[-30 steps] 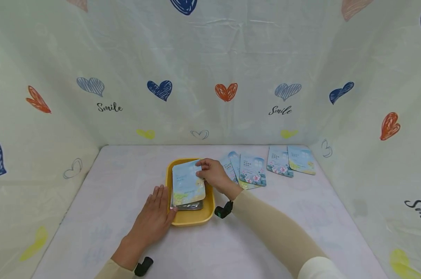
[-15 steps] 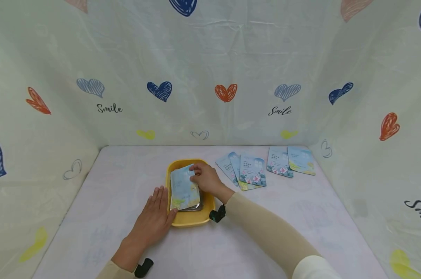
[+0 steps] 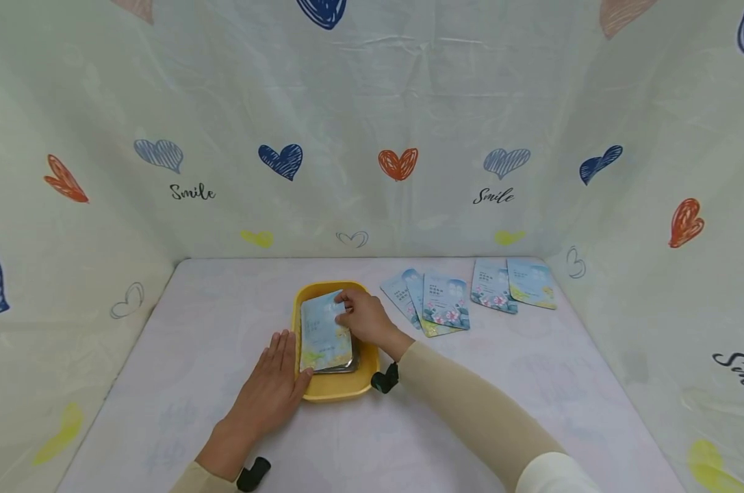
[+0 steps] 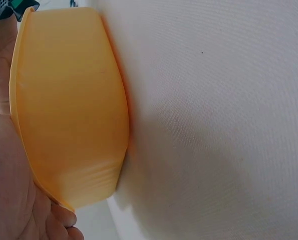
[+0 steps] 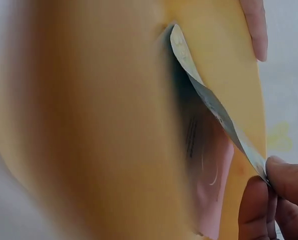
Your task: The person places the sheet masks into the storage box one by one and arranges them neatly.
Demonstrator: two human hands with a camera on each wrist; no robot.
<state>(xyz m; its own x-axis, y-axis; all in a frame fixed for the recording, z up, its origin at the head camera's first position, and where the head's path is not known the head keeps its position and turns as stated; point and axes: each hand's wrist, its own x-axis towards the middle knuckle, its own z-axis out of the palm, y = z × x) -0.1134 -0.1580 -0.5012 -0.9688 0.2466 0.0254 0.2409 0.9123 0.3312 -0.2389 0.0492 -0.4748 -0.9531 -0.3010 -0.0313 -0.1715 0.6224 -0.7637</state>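
Observation:
A flat sachet [image 3: 322, 335], pale blue with a yellow-green lower edge, lies over the yellow tray [image 3: 364, 376]. My right hand [image 3: 369, 320] pinches its upper right edge between thumb and fingers. In the right wrist view the held sachet [image 5: 212, 106] slants inside the tray, its pinched edge raised. Beneath it shows a pinkish packet [image 5: 214, 195], partly hidden. Straight fingers of my left hand [image 3: 267, 387] rest along the tray's left rim, thumb at the front left corner. The left wrist view shows the tray's outer wall [image 4: 71, 100] beside that hand.
Right of the tray, several overlapping blue floral sachets [image 3: 447, 301] lie on the white tablecloth [image 3: 445, 397]. Farther right are a floral sachet [image 3: 492, 284] and a blue-yellow sachet [image 3: 532, 284]. A heart-printed curtain [image 3: 347, 103] encloses the back and sides.
My right hand has moved slightly left and down, bringing the sachet lower into the tray over the packets there. It is almost still over the last half second. My left hand has stayed put.

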